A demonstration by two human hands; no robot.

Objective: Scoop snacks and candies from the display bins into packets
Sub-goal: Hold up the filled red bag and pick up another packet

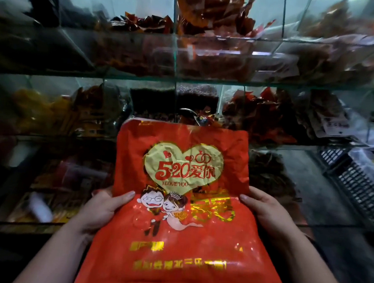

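Note:
A large red packet (175,239) with a gold heart and a cartoon couple fills the lower middle of the view, held up flat in front of the bins. My left hand (102,208) grips its left edge, thumb on the front. My right hand (265,211) grips its right edge the same way. Just above the packet's top edge a metal scoop (189,113) sticks out of a bin of wrapped candies (207,118). Glass display bins (176,53) in rows hold red, orange and dark wrapped snacks.
A yellow-snack bin (37,110) sits at the middle left. At the right stands a black plastic crate (354,180), with white packets (333,126) above it. A low bin at the left (46,202) holds mixed wrappers and a white object. The scene is dim.

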